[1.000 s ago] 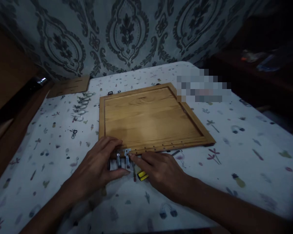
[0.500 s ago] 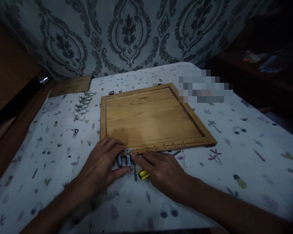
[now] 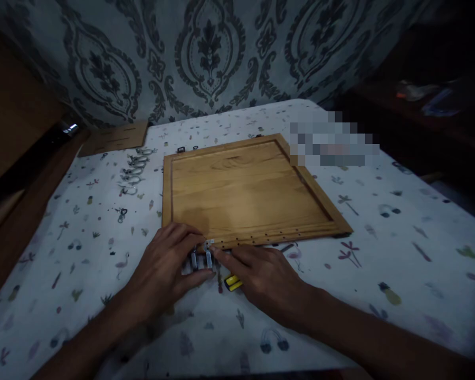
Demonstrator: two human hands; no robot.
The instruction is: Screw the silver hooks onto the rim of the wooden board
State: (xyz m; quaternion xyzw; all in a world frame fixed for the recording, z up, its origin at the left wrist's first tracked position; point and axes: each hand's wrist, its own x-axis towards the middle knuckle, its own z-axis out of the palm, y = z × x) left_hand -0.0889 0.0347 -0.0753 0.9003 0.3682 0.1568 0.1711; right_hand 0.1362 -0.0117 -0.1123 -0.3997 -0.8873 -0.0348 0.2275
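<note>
My left hand (image 3: 170,253) pinches a silver double-pronged metal hook (image 3: 209,257) at the near left edge of a framed wooden board (image 3: 241,190). The hook's small plate lies on the frame strip, and its prongs hang past the edge toward me. My right hand (image 3: 263,277) is curled, its index fingertip at the hook's plate. From under that palm sticks a yellow-and-black handle (image 3: 233,283); the rest of this tool is mostly hidden by the hand. A row of small dark holes runs along the board's near strip, to the right of the hook.
Several similar metal hooks (image 3: 133,171) lie in a line left of the board. Small dark hardware (image 3: 122,215) lies below them. A slotted brown cardboard piece (image 3: 114,138) sits at the back left. A blurred-out patch (image 3: 332,140) covers something at the back right of the patterned tablecloth (image 3: 383,253).
Almost nothing differs. Both hands keep the same place at the hook and the board's near edge; the view has shifted very slightly.
</note>
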